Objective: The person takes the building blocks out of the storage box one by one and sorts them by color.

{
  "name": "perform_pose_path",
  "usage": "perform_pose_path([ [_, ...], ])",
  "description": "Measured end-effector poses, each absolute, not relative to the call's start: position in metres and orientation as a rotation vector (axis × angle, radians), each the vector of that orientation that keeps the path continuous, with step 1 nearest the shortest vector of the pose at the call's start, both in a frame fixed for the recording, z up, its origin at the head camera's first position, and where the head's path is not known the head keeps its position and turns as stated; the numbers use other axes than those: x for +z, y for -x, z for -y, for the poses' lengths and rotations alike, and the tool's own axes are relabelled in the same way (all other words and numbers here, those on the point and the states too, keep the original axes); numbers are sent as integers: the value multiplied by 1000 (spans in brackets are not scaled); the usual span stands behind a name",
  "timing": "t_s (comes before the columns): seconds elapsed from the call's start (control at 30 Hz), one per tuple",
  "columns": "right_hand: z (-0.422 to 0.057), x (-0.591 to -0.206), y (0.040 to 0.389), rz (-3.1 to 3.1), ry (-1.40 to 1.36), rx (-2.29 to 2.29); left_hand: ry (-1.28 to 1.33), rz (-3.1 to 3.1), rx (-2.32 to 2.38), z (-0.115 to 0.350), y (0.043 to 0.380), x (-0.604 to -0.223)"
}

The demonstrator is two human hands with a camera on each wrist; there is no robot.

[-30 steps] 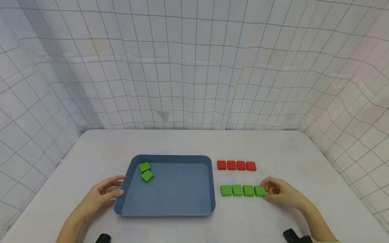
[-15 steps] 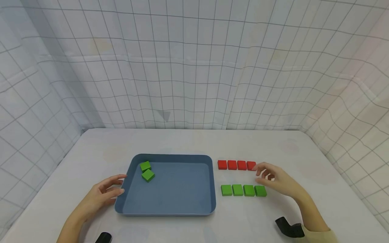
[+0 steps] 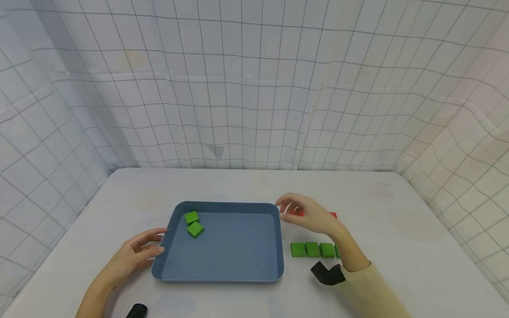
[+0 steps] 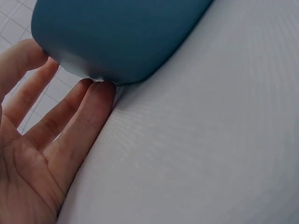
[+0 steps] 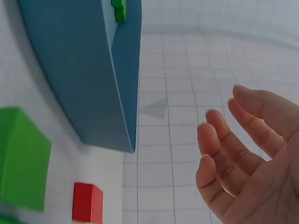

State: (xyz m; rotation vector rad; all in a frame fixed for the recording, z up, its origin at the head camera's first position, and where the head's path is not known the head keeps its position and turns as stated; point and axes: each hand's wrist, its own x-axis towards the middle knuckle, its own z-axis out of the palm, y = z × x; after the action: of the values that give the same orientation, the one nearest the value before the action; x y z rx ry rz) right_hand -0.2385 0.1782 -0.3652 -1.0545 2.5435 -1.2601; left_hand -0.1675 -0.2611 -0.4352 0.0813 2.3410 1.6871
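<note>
A blue-grey tray [image 3: 238,254] lies on the table, with two green blocks [image 3: 195,229] near its back left corner. My left hand [image 3: 125,260] rests against the tray's left side, its fingertips touching the outer wall in the left wrist view. Over the row of red blocks [image 3: 333,215] my right hand [image 3: 312,216] hovers, fingertips close to the tray's right back corner. It hides most of that row. In the right wrist view its loosely bent fingers [image 5: 215,179] hold nothing. A row of green blocks [image 3: 312,249] sits nearer to me, its right end partly behind the forearm.
White tabletop [image 3: 222,185] surrounds the tray and blocks. Behind it hangs a white cloth with a grid pattern [image 3: 254,97], and similar cloth stands at both sides. Black wrist-worn devices [image 3: 328,274] show at each arm.
My right hand has left the right end of the green row, passed up by the red row and travelled left to the tray's back right corner. The left hand stays put.
</note>
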Motion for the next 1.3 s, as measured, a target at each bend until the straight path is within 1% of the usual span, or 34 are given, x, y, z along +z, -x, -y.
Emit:
perform_pose_path([
  [0.27, -130, -362, 253, -2470, 1168, -1261, -80, -2312, 1720, 262, 167, -436],
  [0.47, -97, -366, 260, -2414, 1284, -1231, -94, -2311, 1718, 262, 168, -436],
  [0.63, -74, -370, 265, -2380, 1323, -1196, -110, -2303, 1729, 263, 168, -437],
  [1.07, -28, -388, 277, -2299, 1364, -1158, -98, -2305, 1722, 263, 168, -436],
  [1.3, -9, -401, 279, -2246, 1288, -1088, -90, -2300, 1720, 263, 168, -435],
])
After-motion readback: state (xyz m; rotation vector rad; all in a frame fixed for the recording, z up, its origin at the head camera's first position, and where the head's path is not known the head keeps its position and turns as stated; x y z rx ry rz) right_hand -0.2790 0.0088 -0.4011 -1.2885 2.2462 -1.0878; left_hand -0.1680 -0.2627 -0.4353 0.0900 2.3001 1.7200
